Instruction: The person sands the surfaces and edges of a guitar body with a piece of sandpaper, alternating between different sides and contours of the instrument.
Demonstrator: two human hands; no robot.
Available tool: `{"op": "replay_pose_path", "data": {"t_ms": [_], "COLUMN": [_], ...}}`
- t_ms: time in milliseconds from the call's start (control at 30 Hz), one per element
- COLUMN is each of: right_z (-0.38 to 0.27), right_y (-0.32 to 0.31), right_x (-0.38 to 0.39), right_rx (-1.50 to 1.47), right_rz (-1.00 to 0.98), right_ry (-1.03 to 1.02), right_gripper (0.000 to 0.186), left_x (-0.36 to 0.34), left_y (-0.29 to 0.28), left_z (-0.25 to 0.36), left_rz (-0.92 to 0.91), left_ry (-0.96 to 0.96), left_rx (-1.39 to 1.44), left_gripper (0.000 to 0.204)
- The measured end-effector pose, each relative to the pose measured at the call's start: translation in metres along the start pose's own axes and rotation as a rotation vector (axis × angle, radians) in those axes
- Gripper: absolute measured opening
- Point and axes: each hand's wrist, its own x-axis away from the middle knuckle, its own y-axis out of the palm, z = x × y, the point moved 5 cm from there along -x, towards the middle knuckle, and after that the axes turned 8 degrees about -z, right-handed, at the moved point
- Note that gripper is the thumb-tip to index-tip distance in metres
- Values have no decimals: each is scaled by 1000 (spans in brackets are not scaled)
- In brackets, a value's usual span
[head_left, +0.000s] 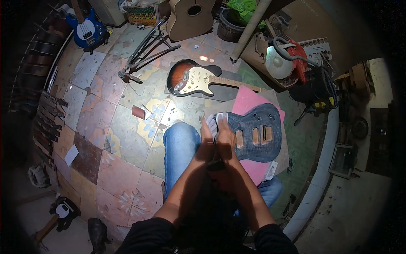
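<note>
A dark, dull electric guitar body [275, 146] with rectangular cut-outs lies flat in front of me, to the right of my hands. At its left end my left hand [206, 134] grips the edge, its thumb pointing forward and its fingers partly in shadow. Close beside it, my right hand [226, 134] presses a small whitish piece [222, 115] against that same end of the body. Whether the piece is paper or cloth I cannot make out. Under the body spreads a pink sheet [249, 100].
A sunburst electric guitar [182, 80] lies beyond the body. Farther off are a folding stand [146, 53], an acoustic guitar body [188, 21] and a blue bass [87, 31]. A brown paper piece [138, 112] rests on the tiles. At right stands a lit lamp [278, 62].
</note>
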Motion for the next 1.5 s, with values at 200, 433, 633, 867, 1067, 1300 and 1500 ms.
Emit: {"op": "replay_pose_path", "data": {"t_ms": [200,433,633,867,1067,1300,1500], "right_z": [7,39,126,166,192,191,198], "right_y": [3,-13,-60,-48,-29,-46,-40], "right_x": [1,7,51,171,240,245,241], "right_rx": [74,130,51,-501,-108,-521,-655], "right_rz": [-111,-102,401,260,234,519,469], "right_ry": [-102,-86,-59,244,571,354,412], "right_gripper": [49,52,48,40,33,43,44], "left_x": [1,-3,26,31,38,29,7], "left_y": [2,-2,21,2,5,45,60], "left_z": [1,10,18,0,16,5,-4], "left_rz": [-67,-133,-13,-191,-8,38,97], "left_ry": [23,107,331,350,358,191,186], "left_rx": [-9,-332,-1013,-1355,-1545,-1714,-1761], "left_gripper": [78,62,70,42,42,57,73]}}
